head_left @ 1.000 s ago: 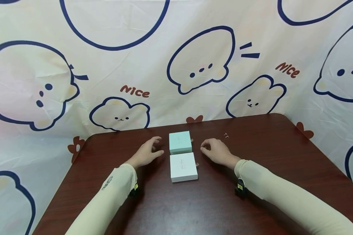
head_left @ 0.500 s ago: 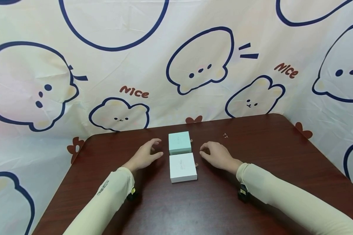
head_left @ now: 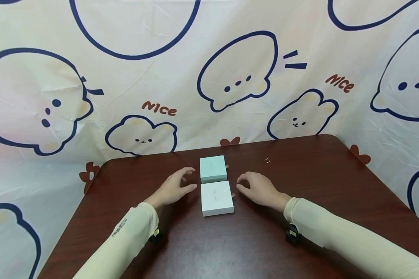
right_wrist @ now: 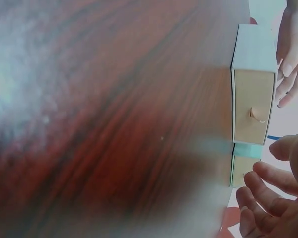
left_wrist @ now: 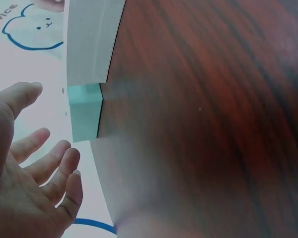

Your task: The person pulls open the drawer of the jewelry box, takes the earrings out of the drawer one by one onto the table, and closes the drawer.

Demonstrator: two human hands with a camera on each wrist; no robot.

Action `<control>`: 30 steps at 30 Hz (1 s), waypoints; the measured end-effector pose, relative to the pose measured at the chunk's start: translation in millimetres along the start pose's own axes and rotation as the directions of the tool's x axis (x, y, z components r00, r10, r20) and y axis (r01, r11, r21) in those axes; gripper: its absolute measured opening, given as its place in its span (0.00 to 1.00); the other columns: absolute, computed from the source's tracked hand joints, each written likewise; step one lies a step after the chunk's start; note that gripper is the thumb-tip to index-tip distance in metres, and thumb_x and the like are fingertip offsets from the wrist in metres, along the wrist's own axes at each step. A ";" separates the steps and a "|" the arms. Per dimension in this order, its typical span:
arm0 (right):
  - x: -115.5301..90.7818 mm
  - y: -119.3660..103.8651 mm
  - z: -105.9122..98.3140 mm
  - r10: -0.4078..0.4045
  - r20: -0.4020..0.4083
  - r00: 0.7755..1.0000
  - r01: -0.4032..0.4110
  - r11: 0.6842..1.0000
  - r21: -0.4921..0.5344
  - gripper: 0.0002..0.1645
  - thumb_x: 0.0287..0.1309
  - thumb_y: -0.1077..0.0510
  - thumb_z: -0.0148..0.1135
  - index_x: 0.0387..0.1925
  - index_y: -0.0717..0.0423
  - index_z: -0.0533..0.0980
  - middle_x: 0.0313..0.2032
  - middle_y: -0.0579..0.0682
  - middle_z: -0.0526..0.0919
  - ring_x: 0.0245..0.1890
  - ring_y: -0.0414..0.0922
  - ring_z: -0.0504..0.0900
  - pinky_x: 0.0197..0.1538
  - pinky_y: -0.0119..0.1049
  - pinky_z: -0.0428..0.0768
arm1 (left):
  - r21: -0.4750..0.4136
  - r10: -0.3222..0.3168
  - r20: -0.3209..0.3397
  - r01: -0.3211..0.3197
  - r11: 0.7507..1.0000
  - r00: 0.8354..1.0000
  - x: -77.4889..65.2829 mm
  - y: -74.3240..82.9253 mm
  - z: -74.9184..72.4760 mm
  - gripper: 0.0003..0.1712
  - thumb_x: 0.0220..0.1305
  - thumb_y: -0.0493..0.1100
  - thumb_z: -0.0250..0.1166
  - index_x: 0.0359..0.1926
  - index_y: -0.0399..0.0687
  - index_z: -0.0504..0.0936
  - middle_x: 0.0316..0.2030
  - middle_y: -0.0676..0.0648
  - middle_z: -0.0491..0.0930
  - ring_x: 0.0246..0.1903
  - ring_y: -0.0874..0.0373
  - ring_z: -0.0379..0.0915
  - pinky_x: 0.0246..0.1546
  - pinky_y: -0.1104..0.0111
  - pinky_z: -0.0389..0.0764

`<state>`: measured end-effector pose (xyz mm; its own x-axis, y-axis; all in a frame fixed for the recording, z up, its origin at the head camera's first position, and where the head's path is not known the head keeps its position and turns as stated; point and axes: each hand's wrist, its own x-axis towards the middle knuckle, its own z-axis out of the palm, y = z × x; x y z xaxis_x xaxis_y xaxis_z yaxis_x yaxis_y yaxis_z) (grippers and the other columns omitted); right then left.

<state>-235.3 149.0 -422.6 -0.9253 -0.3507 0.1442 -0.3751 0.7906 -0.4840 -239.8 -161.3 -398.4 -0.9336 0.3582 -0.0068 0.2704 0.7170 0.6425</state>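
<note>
A white box [head_left: 217,197] lies flat on the table, with a mint-green box [head_left: 213,169] right behind it. In the right wrist view the white box [right_wrist: 253,104] shows a tan drawer front with a small ribbon pull [right_wrist: 257,115]; the green box [right_wrist: 247,166] has a tan front too. My left hand [head_left: 172,188] hovers left of the boxes, fingers loosely bent, apart from both and holding nothing. Right of them is my right hand [head_left: 259,188], its fingers relaxed and bent, also holding nothing and close to the ribbon side.
Two tiny metallic pieces [head_left: 267,160], too small to identify, lie on the dark wooden table [head_left: 310,166] at the back right. A patterned cloth [head_left: 188,77] hangs behind the table and along its sides.
Both hands have shifted slightly toward the person, and the left has come a little nearer the boxes. The boxes stay in place.
</note>
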 end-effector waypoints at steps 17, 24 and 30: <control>-13.3 -1.8 3.4 -0.050 0.036 0.998 0.046 0.993 0.106 0.06 0.65 0.55 0.65 0.38 0.49 0.86 0.34 0.41 0.86 0.28 0.35 0.74 0.36 0.32 0.75 | 0.000 0.027 0.018 -0.027 1.000 0.999 -9.2 10.4 14.9 0.33 0.68 0.49 0.67 0.71 0.49 0.69 0.66 0.43 0.74 0.57 0.48 0.74 0.57 0.49 0.76; -16.8 0.4 6.7 -0.039 0.068 0.997 0.027 0.984 0.178 0.07 0.65 0.56 0.64 0.38 0.51 0.86 0.36 0.44 0.88 0.33 0.36 0.77 0.39 0.33 0.76 | -0.010 0.033 0.025 -0.032 0.999 0.999 -14.2 13.2 20.0 0.34 0.66 0.51 0.69 0.70 0.49 0.71 0.64 0.44 0.76 0.57 0.48 0.74 0.57 0.49 0.76; -16.7 2.2 7.0 -0.036 0.092 0.995 0.014 0.974 0.228 0.08 0.66 0.57 0.63 0.39 0.53 0.86 0.38 0.46 0.89 0.34 0.37 0.78 0.40 0.34 0.77 | -0.008 0.033 0.045 -0.033 0.999 0.998 -17.2 12.4 23.6 0.35 0.66 0.52 0.69 0.70 0.52 0.70 0.65 0.45 0.75 0.58 0.49 0.74 0.57 0.49 0.76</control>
<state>-220.2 153.0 -432.1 -0.9022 -0.4235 0.0819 -0.3657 0.6505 -0.6656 -214.8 -144.4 -408.3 -0.9125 0.4086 -0.0200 0.2991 0.6997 0.6488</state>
